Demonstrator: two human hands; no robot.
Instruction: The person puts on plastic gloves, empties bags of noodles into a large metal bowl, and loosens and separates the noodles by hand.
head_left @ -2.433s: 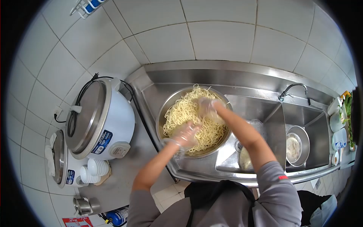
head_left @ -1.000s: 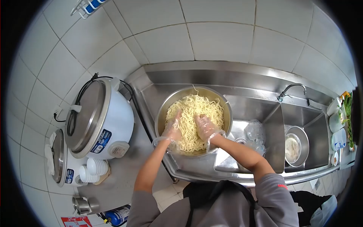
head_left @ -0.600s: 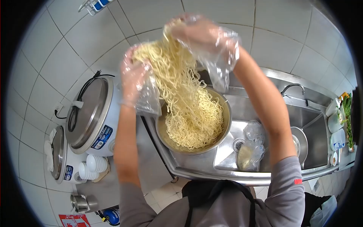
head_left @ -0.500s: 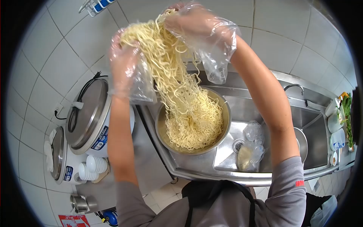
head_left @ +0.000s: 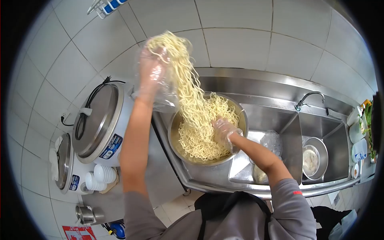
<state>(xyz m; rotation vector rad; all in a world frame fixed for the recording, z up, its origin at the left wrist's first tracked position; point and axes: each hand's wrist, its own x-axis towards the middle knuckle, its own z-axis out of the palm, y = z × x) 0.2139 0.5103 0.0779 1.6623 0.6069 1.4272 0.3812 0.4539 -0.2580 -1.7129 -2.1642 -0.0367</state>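
Observation:
Raised high on the left, my left hand [head_left: 154, 68] in a clear plastic glove is closed on a thick bunch of yellow noodles [head_left: 182, 84]. The strands hang down from it into a wide metal bowl [head_left: 173, 148], where more noodles lie heaped. My right hand [head_left: 225, 130], gloved in the same clear plastic, is down in the bowl at the right of the heap. Its fingers are sunk among the noodles and largely hidden, so their grip cannot be made out.
The bowl rests at the left of a steel sink [head_left: 272, 114]. Clear plastic bags [head_left: 272, 144] lie in the nearer basin; a metal pot [head_left: 325, 160] stands in the other, beneath a faucet [head_left: 310, 98]. Lidded cookers [head_left: 98, 120] and white cups [head_left: 104, 174] are at left.
My right hand has come down from the raised noodles into the bowl. My left hand has shifted slightly right and lower, still holding its bunch, which now hangs from that hand alone.

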